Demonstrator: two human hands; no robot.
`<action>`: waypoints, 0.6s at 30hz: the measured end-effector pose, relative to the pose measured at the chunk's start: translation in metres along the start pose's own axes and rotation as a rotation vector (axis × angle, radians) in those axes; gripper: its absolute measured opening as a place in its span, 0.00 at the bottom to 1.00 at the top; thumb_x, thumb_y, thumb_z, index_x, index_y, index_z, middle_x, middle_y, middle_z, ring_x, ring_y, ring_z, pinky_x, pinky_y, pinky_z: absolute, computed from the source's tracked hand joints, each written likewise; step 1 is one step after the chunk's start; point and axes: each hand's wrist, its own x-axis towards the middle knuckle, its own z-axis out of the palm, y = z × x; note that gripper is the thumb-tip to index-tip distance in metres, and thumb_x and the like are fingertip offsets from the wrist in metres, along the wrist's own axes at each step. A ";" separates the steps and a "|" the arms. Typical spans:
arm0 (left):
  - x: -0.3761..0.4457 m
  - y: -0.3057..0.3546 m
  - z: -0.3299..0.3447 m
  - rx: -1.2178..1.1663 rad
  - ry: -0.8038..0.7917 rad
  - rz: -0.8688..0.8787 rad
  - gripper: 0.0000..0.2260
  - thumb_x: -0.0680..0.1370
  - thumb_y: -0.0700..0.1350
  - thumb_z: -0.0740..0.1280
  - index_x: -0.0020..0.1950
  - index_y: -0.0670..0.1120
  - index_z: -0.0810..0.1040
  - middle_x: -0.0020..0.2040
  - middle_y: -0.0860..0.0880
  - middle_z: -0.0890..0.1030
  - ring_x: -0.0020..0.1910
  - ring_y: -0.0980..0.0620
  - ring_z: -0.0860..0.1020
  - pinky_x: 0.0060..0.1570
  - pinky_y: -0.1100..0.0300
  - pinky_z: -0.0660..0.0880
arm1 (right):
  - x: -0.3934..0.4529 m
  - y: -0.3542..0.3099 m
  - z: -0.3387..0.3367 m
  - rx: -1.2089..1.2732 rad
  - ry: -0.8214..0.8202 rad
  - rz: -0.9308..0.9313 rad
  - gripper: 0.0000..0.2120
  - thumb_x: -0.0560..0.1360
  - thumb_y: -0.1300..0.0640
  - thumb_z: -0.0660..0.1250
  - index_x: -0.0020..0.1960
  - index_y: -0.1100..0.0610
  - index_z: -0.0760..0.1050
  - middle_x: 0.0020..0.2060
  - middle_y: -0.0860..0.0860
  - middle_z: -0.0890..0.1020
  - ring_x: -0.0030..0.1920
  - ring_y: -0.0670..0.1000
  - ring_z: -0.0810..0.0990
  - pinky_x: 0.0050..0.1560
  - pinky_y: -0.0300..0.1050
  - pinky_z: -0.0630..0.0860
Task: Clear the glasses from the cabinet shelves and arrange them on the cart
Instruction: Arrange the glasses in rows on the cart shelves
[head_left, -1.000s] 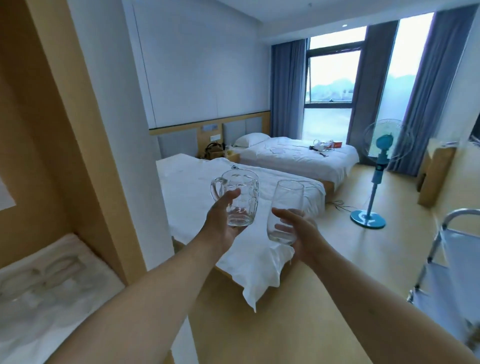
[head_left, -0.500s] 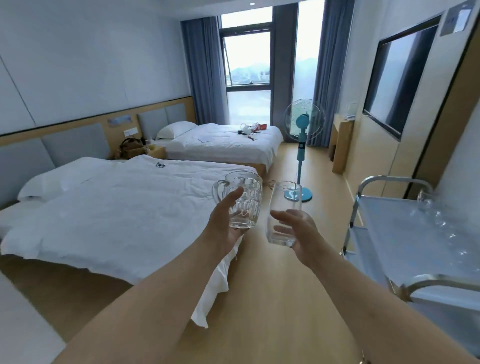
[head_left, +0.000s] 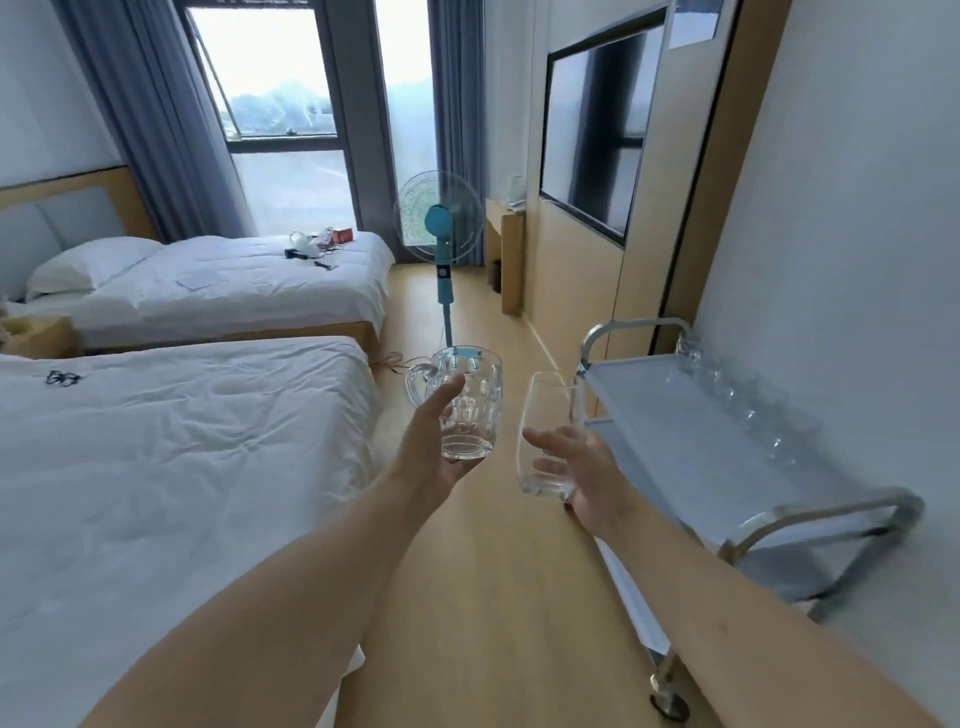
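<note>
My left hand (head_left: 434, 457) grips a clear dimpled mug (head_left: 467, 405) with a handle on its left side, held upright in front of me. My right hand (head_left: 582, 470) holds a tall plain clear glass (head_left: 545, 431), also upright, just left of the cart. The metal cart (head_left: 675, 447) stands at the right against the wall. Along the far edge of its top shelf stands a row of several clear glasses (head_left: 737, 400). The cabinet is out of view.
A bed (head_left: 171, 467) with white bedding fills the left side, and a second bed (head_left: 223, 280) lies behind it. A blue standing fan (head_left: 439, 228) is on the wooden floor ahead. A wall-mounted TV (head_left: 597, 130) hangs at the right.
The view has swung right, away from the cabinet and towards the cart. Both hands keep their glasses, and the cart's top shelf has come fully into sight.
</note>
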 end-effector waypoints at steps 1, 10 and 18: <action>0.013 0.000 0.002 0.002 -0.032 -0.017 0.29 0.71 0.55 0.77 0.69 0.46 0.77 0.61 0.40 0.83 0.60 0.40 0.82 0.59 0.46 0.79 | 0.008 -0.001 -0.003 0.007 0.020 0.002 0.51 0.53 0.45 0.84 0.70 0.61 0.69 0.56 0.55 0.80 0.53 0.56 0.82 0.67 0.62 0.73; 0.146 -0.006 0.055 0.089 -0.208 -0.117 0.27 0.73 0.54 0.75 0.69 0.45 0.77 0.62 0.38 0.82 0.60 0.40 0.81 0.68 0.43 0.73 | 0.116 -0.016 -0.052 0.049 0.176 -0.062 0.31 0.58 0.47 0.82 0.53 0.56 0.71 0.46 0.55 0.77 0.46 0.55 0.78 0.48 0.50 0.76; 0.274 -0.011 0.113 0.198 -0.294 -0.199 0.23 0.74 0.53 0.74 0.66 0.45 0.78 0.61 0.40 0.83 0.53 0.43 0.83 0.60 0.48 0.78 | 0.225 -0.035 -0.105 0.076 0.290 -0.069 0.41 0.57 0.43 0.81 0.64 0.54 0.69 0.54 0.56 0.81 0.52 0.55 0.82 0.52 0.52 0.78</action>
